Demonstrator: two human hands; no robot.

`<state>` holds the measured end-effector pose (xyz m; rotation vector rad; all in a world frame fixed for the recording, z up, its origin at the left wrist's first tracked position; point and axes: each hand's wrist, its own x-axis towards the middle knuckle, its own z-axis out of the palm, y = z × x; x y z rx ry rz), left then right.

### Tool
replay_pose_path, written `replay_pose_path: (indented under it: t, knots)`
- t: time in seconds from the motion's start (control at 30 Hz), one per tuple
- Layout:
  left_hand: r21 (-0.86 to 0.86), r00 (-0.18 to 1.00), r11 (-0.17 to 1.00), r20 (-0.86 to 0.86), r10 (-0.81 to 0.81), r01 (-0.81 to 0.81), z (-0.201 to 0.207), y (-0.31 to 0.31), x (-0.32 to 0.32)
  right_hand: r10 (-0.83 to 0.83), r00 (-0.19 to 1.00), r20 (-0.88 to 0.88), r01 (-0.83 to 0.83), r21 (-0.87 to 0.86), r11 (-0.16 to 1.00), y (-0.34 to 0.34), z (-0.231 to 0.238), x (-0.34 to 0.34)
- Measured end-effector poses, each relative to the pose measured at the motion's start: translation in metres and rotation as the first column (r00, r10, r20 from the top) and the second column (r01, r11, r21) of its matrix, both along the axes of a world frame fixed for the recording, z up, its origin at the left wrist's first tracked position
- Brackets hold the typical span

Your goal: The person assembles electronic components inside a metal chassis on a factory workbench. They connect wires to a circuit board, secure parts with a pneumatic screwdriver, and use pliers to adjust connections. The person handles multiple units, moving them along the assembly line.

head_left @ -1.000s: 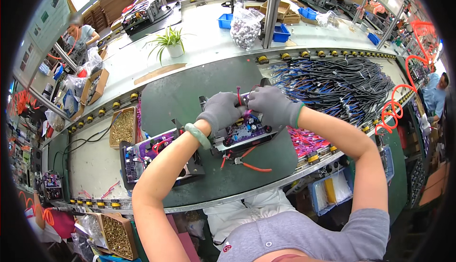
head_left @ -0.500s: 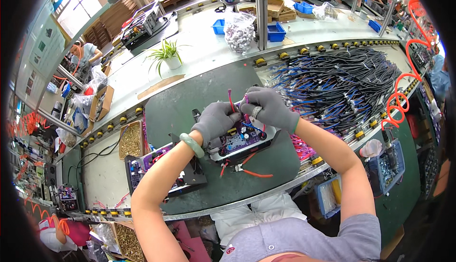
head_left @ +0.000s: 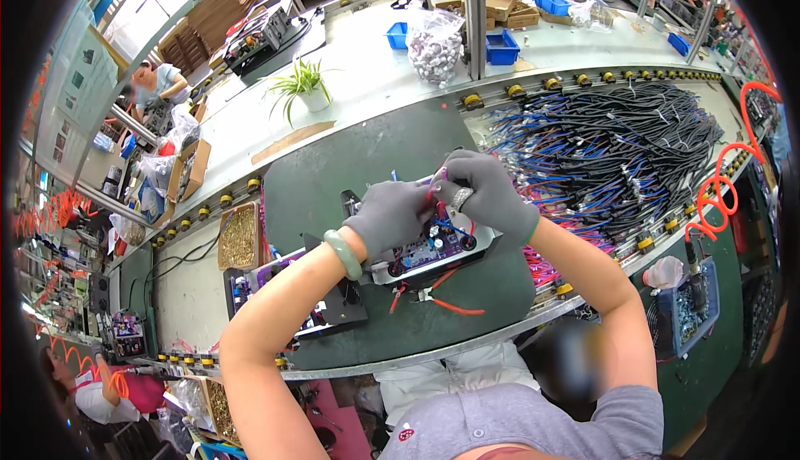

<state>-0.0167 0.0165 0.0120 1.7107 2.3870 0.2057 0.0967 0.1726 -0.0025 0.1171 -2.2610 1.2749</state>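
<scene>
My left hand [head_left: 388, 217] and my right hand [head_left: 492, 197], both in grey gloves, meet above an electronic unit [head_left: 452, 253] with a purple circuit board in a pale casing. Between the closed fingertips of both hands is a red wire [head_left: 432, 191], its ends partly hidden by the gloves. Blue and red leads rise from the board under my right hand. Red-handled pliers [head_left: 457, 306] lie on the dark green mat [head_left: 500, 318], just in front of the unit. A second unit [head_left: 242, 292] with a purple board sits to the left, partly behind my left forearm.
A heap of black cables [head_left: 617, 143] with blue and red ends lies to the right. A box of small brass-coloured parts [head_left: 239, 239] stands left of the mat. Farther back are a potted plant [head_left: 315, 97] and blue bins [head_left: 502, 47]. A coiled orange hose [head_left: 717, 202] hangs at right.
My hands have come closer together, and the left fingertips have moved up to the right ones. The red wire that stood up between them is now mostly covered. The whole view has shifted slightly.
</scene>
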Motion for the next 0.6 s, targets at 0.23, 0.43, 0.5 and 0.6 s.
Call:
replay_pose_path:
  t: [0.23, 0.43, 0.5, 0.6]
  knots:
    - [-0.060, 0.983, 0.993, 0.151, 0.107, -0.099, 0.013, 0.005, 0.000, 0.004, 1.000, 0.014, 0.000, -0.266, 0.964, -0.003, 0.001, 0.004]
    - [0.286, 0.756, 0.931, 0.654, -0.018, -0.226, 0.011, 0.010, 0.007, -0.167, 0.985, -0.046, 0.170, 0.058, 0.984, 0.010, 0.015, 0.020]
    - [0.164, 0.608, 0.920, 0.788, 0.095, -0.356, 0.016, 0.019, 0.016, -0.160, 0.985, -0.063, 0.169, 0.180, 0.969, 0.015, 0.014, 0.020]
    - [0.291, 0.628, 0.912, 0.777, -0.049, -0.288, -0.001, 0.024, 0.010, -0.106, 0.993, -0.048, 0.116, 0.343, 0.932, 0.026, 0.021, 0.023]
